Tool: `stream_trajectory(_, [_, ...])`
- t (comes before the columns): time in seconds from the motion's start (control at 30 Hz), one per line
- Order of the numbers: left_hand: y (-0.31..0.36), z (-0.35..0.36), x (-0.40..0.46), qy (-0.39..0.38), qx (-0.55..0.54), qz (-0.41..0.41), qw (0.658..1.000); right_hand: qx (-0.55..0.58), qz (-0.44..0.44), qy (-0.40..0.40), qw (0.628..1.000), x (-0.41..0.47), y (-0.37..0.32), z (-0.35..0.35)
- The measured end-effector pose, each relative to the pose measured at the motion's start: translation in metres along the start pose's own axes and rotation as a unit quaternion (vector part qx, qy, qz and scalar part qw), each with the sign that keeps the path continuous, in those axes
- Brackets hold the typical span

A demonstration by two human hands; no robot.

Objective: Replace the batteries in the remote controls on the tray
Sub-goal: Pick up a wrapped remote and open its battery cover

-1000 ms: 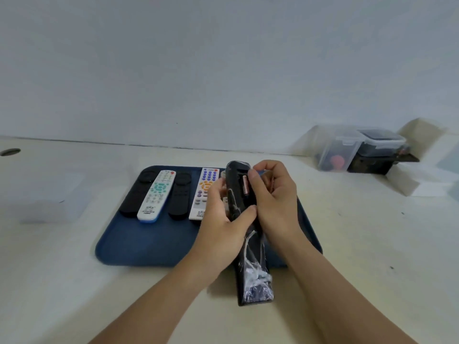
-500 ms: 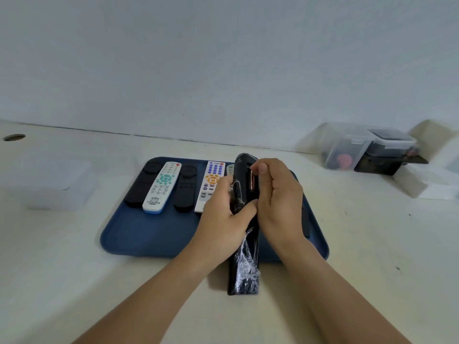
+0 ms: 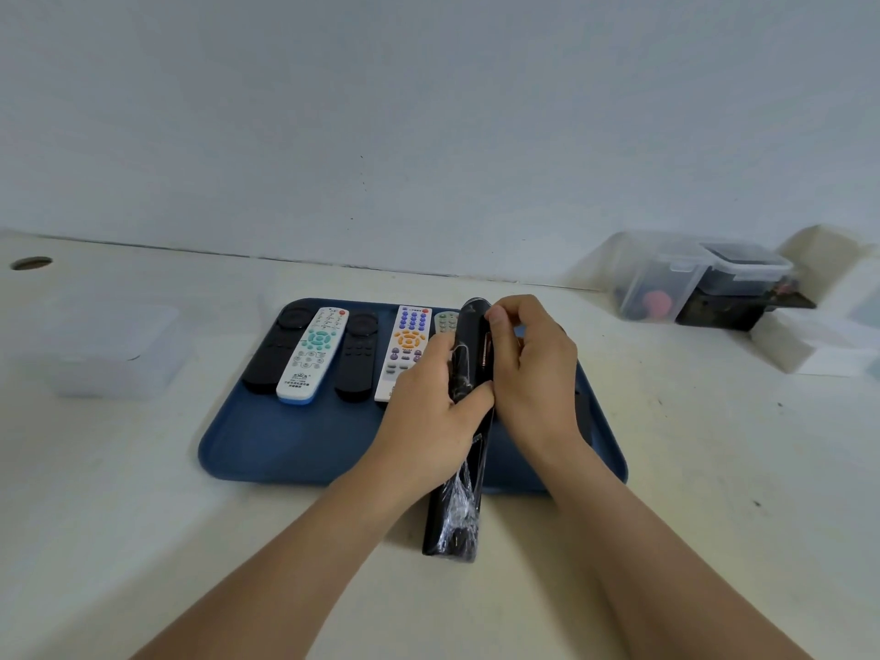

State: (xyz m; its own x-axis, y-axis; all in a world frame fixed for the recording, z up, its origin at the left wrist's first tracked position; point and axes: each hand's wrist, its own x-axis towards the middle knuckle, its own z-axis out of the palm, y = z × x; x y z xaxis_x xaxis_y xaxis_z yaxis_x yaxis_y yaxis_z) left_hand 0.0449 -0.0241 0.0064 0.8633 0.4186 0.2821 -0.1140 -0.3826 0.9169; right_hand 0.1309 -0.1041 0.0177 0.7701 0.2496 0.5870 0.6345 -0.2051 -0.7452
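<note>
I am gripping the long black remote in my left hand, tilted on its side over the tray's front edge. My right hand is curling against its open back, thumb at the top, hiding most of a battery. Crinkled plastic is blurring the remote's near end.

We see a long glossy black remote control held tilted above the flat dark-blue plastic tray, its near end wrapped in crinkled clear film, and what may be a battery shows at its side. On the tray lie two white remotes with coloured buttons and two matte black ones, side by side.
</note>
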Motion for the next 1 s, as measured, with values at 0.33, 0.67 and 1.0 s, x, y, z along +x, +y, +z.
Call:
stream_trajectory(0.33, [0.002, 0.001, -0.002, -0.019, 0.019, -0.012, 1.0, 0.065, 0.049, -0.028, 0.996, 0.0, 0.015, 0.004])
stream_trajectory(0.67, [0.0, -0.003, 0.003, 0.001, -0.013, -0.034, 0.999, 0.058, 0.102, -0.002, 0.993, -0.007, 0.005, 0.002])
stream_trajectory(1.0, [-0.002, -0.007, 0.004, 0.002, -0.067, -0.096, 0.993, 0.315, 0.349, -0.038, 0.882, 0.002, 0.013, 0.0])
